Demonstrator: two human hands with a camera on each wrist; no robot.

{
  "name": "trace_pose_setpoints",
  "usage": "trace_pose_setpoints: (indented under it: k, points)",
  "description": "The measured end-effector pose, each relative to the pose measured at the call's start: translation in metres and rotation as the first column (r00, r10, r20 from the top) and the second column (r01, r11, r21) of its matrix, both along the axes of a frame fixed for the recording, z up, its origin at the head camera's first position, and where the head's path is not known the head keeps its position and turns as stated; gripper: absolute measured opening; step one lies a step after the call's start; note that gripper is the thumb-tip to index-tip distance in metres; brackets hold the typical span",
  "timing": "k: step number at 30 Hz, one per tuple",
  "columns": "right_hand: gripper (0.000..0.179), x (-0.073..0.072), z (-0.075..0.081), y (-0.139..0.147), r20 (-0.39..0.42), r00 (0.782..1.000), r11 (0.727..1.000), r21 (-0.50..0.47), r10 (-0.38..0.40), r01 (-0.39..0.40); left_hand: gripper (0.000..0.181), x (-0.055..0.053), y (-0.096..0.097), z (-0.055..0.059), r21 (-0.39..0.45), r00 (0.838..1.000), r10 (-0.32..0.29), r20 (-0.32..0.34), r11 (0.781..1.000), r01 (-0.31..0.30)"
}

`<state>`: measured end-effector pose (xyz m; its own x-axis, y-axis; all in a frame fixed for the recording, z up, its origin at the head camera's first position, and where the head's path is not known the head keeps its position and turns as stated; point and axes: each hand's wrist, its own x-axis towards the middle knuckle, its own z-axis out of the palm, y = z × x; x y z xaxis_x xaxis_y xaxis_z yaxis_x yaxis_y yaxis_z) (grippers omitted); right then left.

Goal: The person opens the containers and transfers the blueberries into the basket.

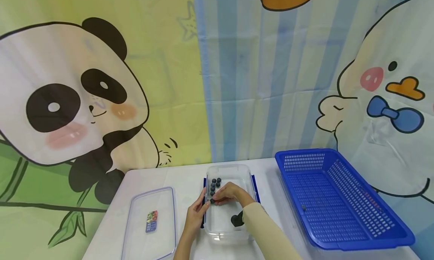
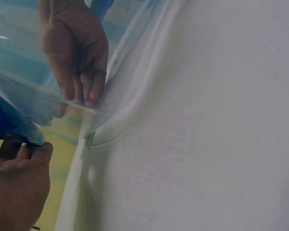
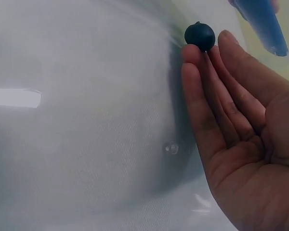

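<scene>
A clear plastic box (image 1: 230, 230) with blue side latches stands on the white table. Several blueberries (image 1: 213, 184) lie along its left inner wall toward the far end. My right hand (image 1: 228, 194) reaches into the box and pinches one blueberry (image 3: 200, 36) between thumb and fingertips, close to the left wall. With my left hand (image 1: 196, 214) I grip the box's left side, thumb near the rim. In the left wrist view, the fingers of that hand (image 2: 19, 187) are curled at the blue latch (image 2: 14, 120), and the right hand (image 2: 77, 53) also shows there.
A clear lid (image 1: 135, 230) with a small printed label (image 1: 151, 221) lies left of the box. To the right is a blue perforated basket (image 1: 295, 199) with a small dark bit inside. A black item (image 1: 237, 219) shows beside the right sleeve. Printed curtains hang behind the table.
</scene>
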<state>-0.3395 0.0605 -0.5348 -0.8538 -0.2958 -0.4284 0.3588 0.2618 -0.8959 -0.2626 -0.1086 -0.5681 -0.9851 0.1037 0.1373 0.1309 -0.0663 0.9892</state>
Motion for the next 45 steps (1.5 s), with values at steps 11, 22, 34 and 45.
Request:
trace_pose_setpoints:
  k: [11, 22, 34, 45]
  points:
    - [0.013, 0.002, 0.002, -0.001, -0.024, 0.995, 0.995, 0.039, 0.097, -0.097, 0.058, 0.0, 0.001, 0.0, 0.007, 1.0, -0.005, -0.015, 1.0, 0.005]
    - [0.014, 0.003, 0.007, 0.006, -0.052, 0.991, 0.993, 0.013, 0.121, -0.121, 0.054, 0.0, 0.002, -0.002, 0.015, 1.0, -0.016, 0.0, 1.0, 0.016]
    - [0.018, 0.009, 0.039, 0.03, -0.075, 0.977, 0.98, 0.011, 0.198, -0.198, 0.053, 0.0, 0.005, -0.002, -0.03, 1.0, 0.004, -0.028, 1.0, -0.005]
    - [0.027, 0.016, 0.081, 0.102, -0.13, 0.966, 0.964, -0.117, 0.224, -0.239, 0.05, 0.0, 0.003, -0.001, -0.019, 0.999, 0.043, -0.009, 0.999, -0.043]
